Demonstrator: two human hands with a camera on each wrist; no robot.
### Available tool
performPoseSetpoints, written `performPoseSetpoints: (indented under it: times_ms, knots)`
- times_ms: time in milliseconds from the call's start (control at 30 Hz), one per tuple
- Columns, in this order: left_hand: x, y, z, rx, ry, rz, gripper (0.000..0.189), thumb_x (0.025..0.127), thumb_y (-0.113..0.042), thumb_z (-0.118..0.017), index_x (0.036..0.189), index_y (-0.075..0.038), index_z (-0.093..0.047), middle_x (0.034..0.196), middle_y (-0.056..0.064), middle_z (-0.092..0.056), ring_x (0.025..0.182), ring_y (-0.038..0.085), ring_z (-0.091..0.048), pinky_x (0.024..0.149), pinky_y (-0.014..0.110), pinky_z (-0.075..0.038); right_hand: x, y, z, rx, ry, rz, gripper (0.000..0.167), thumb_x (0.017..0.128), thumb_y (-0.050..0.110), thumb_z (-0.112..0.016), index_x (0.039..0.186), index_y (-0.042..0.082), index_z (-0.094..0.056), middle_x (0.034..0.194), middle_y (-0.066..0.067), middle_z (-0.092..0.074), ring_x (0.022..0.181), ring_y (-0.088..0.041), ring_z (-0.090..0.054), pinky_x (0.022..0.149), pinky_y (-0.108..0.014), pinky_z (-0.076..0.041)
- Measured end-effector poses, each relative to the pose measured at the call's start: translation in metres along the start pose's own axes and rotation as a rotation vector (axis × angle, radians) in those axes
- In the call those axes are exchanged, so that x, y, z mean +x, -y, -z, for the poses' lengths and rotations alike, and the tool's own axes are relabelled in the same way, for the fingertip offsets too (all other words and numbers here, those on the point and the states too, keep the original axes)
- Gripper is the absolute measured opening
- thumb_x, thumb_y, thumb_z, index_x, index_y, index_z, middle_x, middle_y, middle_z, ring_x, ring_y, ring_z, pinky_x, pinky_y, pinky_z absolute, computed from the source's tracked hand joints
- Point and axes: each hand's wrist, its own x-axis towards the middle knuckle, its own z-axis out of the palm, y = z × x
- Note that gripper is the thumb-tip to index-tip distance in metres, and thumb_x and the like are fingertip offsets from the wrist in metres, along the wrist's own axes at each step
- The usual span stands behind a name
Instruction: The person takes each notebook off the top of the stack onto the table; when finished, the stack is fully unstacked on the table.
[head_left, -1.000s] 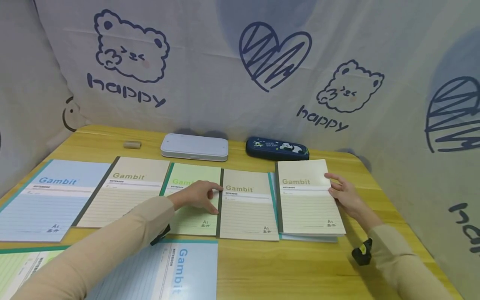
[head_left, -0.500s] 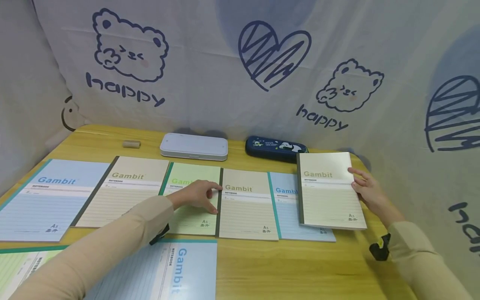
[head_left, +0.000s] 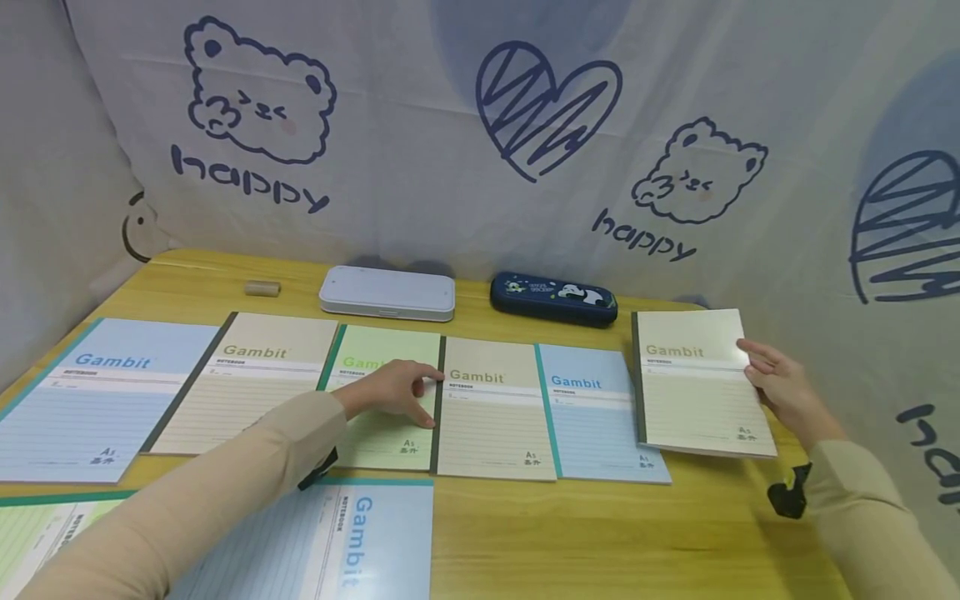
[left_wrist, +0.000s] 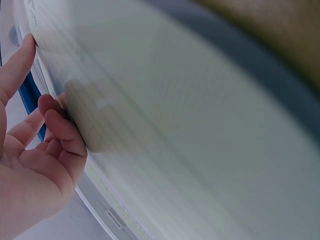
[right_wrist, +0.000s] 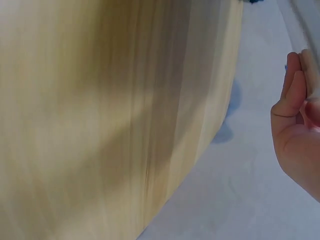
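My right hand grips a beige notebook by its right edge, at the right end of the row in the head view. This notebook's dark spine overlaps the right edge of a blue notebook. My left hand lies over a green notebook, thumb and forefinger spread, their tips at the dark spine of another beige notebook. In the left wrist view the other fingers bend loosely above the green cover. The right wrist view shows my right fingers against the held notebook's edge.
A beige notebook and a blue notebook continue the row leftward. Sideways blue and green notebooks lie nearer me. Behind stand a white pencil case, a navy panda case and a small tan cylinder.
My right hand has carried the beige notebook rightward, off the blue notebook it had covered, which now shows almost whole. The left hand has stayed in place.
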Motion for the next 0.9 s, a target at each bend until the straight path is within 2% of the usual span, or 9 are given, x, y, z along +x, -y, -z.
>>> performPoseSetpoints:
  times_ms: [33, 100, 133, 200, 333, 467, 567, 700, 900]
  knots:
    - [0.000, 0.000, 0.000, -0.001, 0.001, 0.001, 0.071, 0.064, -0.021, -0.080, 0.127, -0.006, -0.050, 0.078, 0.003, -0.049, 0.071, 0.017, -0.043, 0.063, 0.028, -0.034, -0.004, 0.003, -0.001, -0.021, -0.003, -0.003, 0.041, 0.093, 0.015, -0.046, 0.132, 0.028, -0.044, 0.114, 0.013, -0.054, 0.087, -0.002, -0.055, 0.066, -0.022, -0.048]
    - [0.000, -0.001, 0.000, -0.003, 0.002, 0.005, 0.071, 0.064, -0.021, -0.080, 0.126, -0.006, -0.050, 0.079, 0.003, -0.049, 0.072, 0.017, -0.043, 0.063, 0.028, -0.034, -0.013, 0.012, -0.004, -0.001, -0.022, -0.029, 0.040, 0.093, 0.011, -0.046, 0.130, 0.026, -0.048, 0.116, 0.010, -0.054, 0.086, -0.001, -0.056, 0.065, -0.022, -0.048]
    - [0.000, -0.001, 0.000, -0.004, 0.003, 0.008, 0.070, 0.064, -0.021, -0.080, 0.126, -0.006, -0.050, 0.079, 0.003, -0.049, 0.072, 0.017, -0.043, 0.063, 0.028, -0.034, -0.013, 0.009, -0.002, -0.051, -0.029, -0.021, 0.040, 0.093, 0.013, -0.047, 0.131, 0.026, -0.046, 0.118, 0.009, -0.053, 0.084, 0.002, -0.055, 0.064, -0.022, -0.048]
    - [0.000, -0.001, 0.000, -0.006, 0.004, 0.015, 0.070, 0.065, -0.021, -0.080, 0.126, -0.007, -0.050, 0.079, 0.004, -0.049, 0.073, 0.017, -0.043, 0.063, 0.028, -0.034, -0.023, 0.020, -0.008, -0.105, -0.022, -0.020, 0.042, 0.094, 0.009, -0.043, 0.135, 0.018, -0.041, 0.130, -0.008, -0.045, 0.083, 0.005, -0.052, 0.062, -0.020, -0.046]
    - [0.000, -0.001, 0.000, -0.004, 0.008, 0.023, 0.070, 0.065, -0.021, -0.080, 0.127, -0.007, -0.050, 0.080, 0.004, -0.049, 0.074, 0.017, -0.043, 0.063, 0.028, -0.034, -0.040, 0.039, -0.019, -0.245, 0.006, 0.000, 0.045, 0.095, 0.006, -0.037, 0.138, -0.002, -0.027, 0.135, -0.031, -0.025, 0.081, 0.014, -0.046, 0.062, -0.015, -0.045]
    - [0.000, 0.000, -0.001, 0.000, 0.006, 0.018, 0.070, 0.065, -0.022, -0.080, 0.127, -0.007, -0.050, 0.080, 0.003, -0.049, 0.073, 0.017, -0.043, 0.063, 0.027, -0.034, -0.049, 0.048, -0.024, -0.251, -0.002, -0.019, 0.045, 0.094, 0.005, -0.038, 0.136, -0.007, -0.027, 0.106, 0.001, -0.059, 0.064, 0.006, -0.048, 0.051, -0.017, -0.042]
    - [0.000, 0.001, 0.000, 0.002, 0.004, 0.013, 0.070, 0.065, -0.022, -0.080, 0.127, -0.007, -0.050, 0.079, 0.003, -0.049, 0.072, 0.017, -0.043, 0.062, 0.027, -0.033, -0.052, 0.049, -0.023, -0.212, 0.014, -0.028, 0.043, 0.094, 0.005, -0.040, 0.135, -0.001, -0.034, 0.085, 0.025, -0.053, 0.053, -0.004, -0.047, 0.042, -0.020, -0.037]
    - [0.000, 0.001, 0.000, 0.003, 0.008, 0.016, 0.070, 0.065, -0.022, -0.080, 0.127, -0.007, -0.051, 0.079, 0.003, -0.049, 0.072, 0.017, -0.043, 0.062, 0.027, -0.033, -0.053, 0.046, -0.021, -0.221, 0.048, -0.040, 0.041, 0.094, 0.009, -0.042, 0.134, 0.005, -0.040, 0.082, 0.021, -0.056, 0.047, -0.004, -0.042, 0.041, -0.021, -0.036]
    - [0.001, 0.000, 0.000, -0.002, 0.009, 0.029, 0.070, 0.065, -0.022, -0.080, 0.127, -0.007, -0.050, 0.079, 0.004, -0.049, 0.072, 0.017, -0.043, 0.062, 0.027, -0.033, -0.049, 0.037, -0.021, -0.176, 0.081, -0.094, 0.045, 0.093, 0.015, -0.046, 0.136, 0.006, -0.036, 0.086, 0.021, -0.053, 0.065, -0.003, -0.055, 0.055, -0.022, -0.046]
